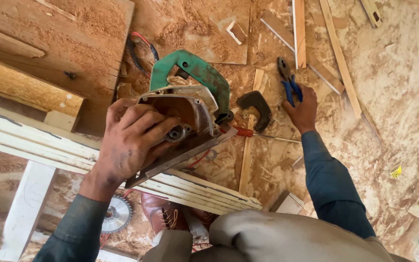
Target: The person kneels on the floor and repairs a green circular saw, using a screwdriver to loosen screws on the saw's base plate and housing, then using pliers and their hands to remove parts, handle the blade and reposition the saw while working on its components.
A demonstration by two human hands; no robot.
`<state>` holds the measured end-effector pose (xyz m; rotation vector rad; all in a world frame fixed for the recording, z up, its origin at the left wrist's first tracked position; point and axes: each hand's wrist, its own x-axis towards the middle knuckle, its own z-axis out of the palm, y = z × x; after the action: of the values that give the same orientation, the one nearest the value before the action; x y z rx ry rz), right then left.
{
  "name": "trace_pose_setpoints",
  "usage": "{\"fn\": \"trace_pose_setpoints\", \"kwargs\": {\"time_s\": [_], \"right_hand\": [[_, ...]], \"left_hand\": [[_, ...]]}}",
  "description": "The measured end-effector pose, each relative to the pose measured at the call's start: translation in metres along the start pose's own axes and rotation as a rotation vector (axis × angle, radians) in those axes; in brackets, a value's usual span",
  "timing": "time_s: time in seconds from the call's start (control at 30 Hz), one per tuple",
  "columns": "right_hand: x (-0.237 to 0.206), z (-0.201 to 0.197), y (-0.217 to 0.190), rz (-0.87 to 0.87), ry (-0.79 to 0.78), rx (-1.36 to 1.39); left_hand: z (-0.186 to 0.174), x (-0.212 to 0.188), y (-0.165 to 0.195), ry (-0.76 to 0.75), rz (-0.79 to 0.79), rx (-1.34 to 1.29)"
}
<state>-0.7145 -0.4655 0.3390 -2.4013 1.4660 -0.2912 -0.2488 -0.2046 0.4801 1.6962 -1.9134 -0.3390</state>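
My left hand lies spread over the open blade housing of the green circular saw, fingers curled against its hub, steadying it on the stack of pale wooden slats. The saw lies on its side, base plate running diagonally from lower left to upper right, green handle arching toward the top of the view. My right hand is on the sawdust floor, closed around the blue-handled pliers, whose long axis runs nearly vertical, jaws pointing away from me. A red-handled screwdriver lies between saw and pliers, tip pointing right.
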Motion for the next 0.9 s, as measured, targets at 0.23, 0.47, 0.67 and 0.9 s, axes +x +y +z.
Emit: {"fn": "trace_pose_setpoints", "kwargs": {"time_s": [0.23, 0.47, 0.67, 0.9], "right_hand": [[0.006, -0.014, -0.003, -0.034, -0.044, -0.054], [-0.005, -0.034, -0.03, -0.15, -0.026, -0.002], [-0.011, -0.042, -0.046, -0.156, -0.013, 0.066], [-0.007, -0.036, -0.042, -0.104, -0.026, 0.116]], "left_hand": [[0.012, 0.01, 0.001, 0.023, -0.022, 0.02], [0.019, 0.017, 0.003, 0.044, -0.034, 0.014], [0.02, 0.019, 0.002, 0.049, -0.028, 0.015], [0.02, 0.02, -0.003, 0.08, -0.027, -0.017]]}}
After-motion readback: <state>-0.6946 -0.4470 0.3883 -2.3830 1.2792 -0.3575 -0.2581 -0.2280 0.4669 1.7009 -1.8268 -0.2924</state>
